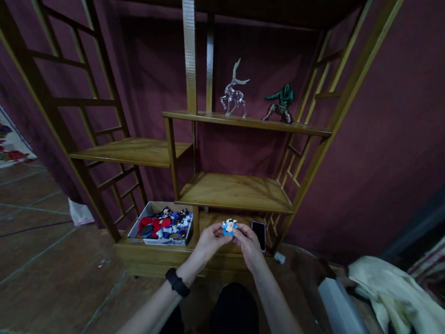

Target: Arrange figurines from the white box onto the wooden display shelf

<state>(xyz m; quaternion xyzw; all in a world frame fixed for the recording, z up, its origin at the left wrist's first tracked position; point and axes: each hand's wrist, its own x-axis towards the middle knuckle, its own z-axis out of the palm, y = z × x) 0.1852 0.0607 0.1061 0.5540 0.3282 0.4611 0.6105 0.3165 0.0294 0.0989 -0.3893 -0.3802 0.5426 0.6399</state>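
Observation:
Between my two hands is a small blue and white figurine (229, 226), held up in front of the lowest shelf. My left hand (212, 239) pinches its left side, and a dark band circles that wrist. On the figurine's other side, the fingers of my right hand (247, 243) are closed on its edge. To the left, an open box (168, 241) on the bottom shelf holds several small figures in red, blue, white and black. A phone (258, 234) with a dark screen lies just beyond my right hand.
A wooden display rack (239, 192) stands against the dark red wall. Its upper shelf bears a clear deer figurine (235, 92) and a green-topped fighter figure (281, 103). At the right, a pale cloth (402, 305) and a grey-white box (345, 315) lie on the floor.

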